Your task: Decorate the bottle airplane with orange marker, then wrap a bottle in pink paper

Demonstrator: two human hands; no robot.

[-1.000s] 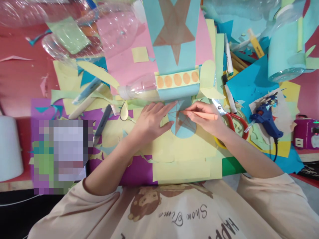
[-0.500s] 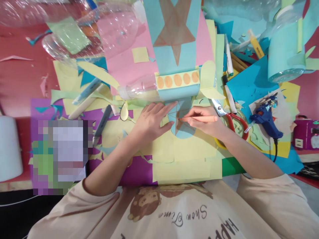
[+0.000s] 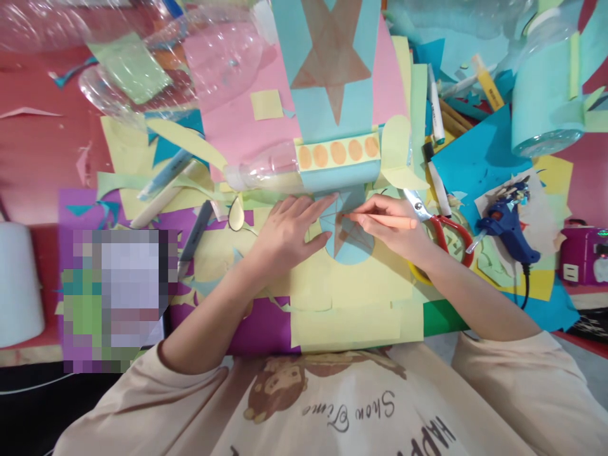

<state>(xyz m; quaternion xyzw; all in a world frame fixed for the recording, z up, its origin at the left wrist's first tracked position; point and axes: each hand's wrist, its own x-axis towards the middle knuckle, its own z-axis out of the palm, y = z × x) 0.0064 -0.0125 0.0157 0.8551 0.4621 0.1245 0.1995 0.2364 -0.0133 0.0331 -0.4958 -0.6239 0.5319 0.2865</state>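
While the left fingers (image 3: 319,205) lie flat and spread at nine o'clock, gripping nothing, apparently to steady the light-blue, round-ended paper piece (image 3: 350,244) on pale-yellow paper (image 3: 354,288), the right fingers (image 3: 373,202), at three o'clock, close around a slim orange pen (image 3: 392,221) near its tip, probably for control.

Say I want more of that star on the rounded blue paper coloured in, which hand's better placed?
Right, I'd say. The right hand holds the orange pen, its tip at the partly coloured star on the blue paper. The left hand lies at the paper's left edge, penless, probably steadying it.
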